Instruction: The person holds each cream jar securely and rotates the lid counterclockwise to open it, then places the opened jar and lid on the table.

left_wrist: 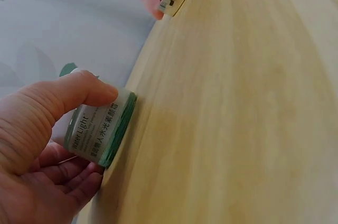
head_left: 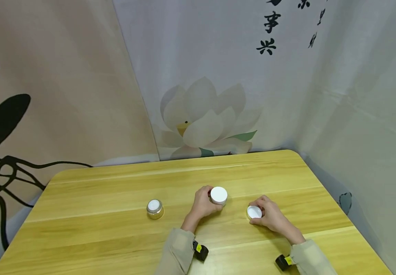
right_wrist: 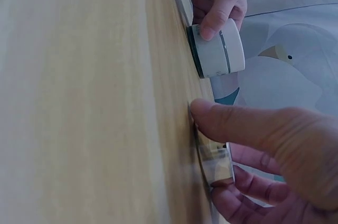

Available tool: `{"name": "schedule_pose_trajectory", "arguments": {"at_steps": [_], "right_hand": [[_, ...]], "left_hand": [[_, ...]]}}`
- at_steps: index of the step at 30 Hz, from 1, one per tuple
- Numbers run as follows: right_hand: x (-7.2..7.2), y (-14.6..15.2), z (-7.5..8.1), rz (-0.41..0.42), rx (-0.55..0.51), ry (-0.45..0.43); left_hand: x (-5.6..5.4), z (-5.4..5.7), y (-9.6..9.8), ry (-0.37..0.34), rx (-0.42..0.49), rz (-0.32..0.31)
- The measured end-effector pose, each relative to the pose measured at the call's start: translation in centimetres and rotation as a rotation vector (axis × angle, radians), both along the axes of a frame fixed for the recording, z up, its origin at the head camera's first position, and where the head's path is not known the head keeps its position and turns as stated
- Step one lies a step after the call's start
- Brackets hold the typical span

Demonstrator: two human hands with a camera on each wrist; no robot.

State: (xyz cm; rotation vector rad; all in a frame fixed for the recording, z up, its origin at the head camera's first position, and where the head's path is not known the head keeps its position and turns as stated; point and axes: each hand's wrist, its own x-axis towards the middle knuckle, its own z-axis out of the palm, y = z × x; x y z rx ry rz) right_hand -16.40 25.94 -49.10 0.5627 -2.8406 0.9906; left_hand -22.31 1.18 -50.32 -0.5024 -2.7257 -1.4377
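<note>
on the tabletop point(head_left: 98, 198), the left grip point(head_left: 203, 204) curls round the water light cream jar point(head_left: 219, 195); the right grip point(head_left: 271, 216) pinches a low white-topped jar point(head_left: 254, 212). both probably light, stiff, slippery: hold by the sides.

3 items in a rough row across mid surface point(head_left: 108, 244), L to R: end jar point(head_left: 154, 209), centre jar point(head_left: 218, 195), container point(head_left: 254, 212). Centre jar's a bit closer to far edge than the other 2. End jar's nearest L edge, well apart fr. centre jar; gap btwn centre jar & container is smaller. Container's nearest R edge. L hand point(head_left: 203, 204) holds centre jar fr. its L & near side; R hand point(head_left: 271, 216) holds container fr. its R. Cloth point(head_left: 201, 57) hangs behind far edge & beyond L/R edges.
</note>
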Motion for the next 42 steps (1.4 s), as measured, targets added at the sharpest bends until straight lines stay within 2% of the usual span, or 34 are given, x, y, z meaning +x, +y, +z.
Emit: {"name": "schedule_pose_trajectory", "arguments": {"at_steps": [6, 15, 24, 28, 33, 39, 42], "right_hand": [[0.1, -0.2, -0.2, -0.001, 0.014, 0.042], [0.5, -0.5, -0.5, -0.018, 0.032, 0.090], [0.5, -0.4, 0.1, -0.017, 0.030, 0.034], [0.3, -0.6, 1.0, -0.010, 0.025, 0.057], [-0.2, -1.1, 2.3, 0.008, -0.019, 0.133], [-1.1, -2.1, 4.8, 0.011, -0.047, 0.275], [-1.5, -2.9, 6.3, 0.013, -0.081, 0.315]], "left_hand": [[0.0, 0.8, -0.5, 0.024, 0.036, -0.007], [0.3, 3.3, -1.4, 0.048, 0.126, 0.010], [0.6, 5.2, -2.5, 0.106, 0.158, 0.040], [0.8, 6.3, -2.8, 0.161, 0.187, 0.033], [1.0, 7.9, -3.0, 0.219, 0.200, 0.027], [1.3, 10.0, -3.3, 0.270, 0.214, 0.033], [1.5, 10.9, -3.5, 0.289, 0.224, 0.029]]}}
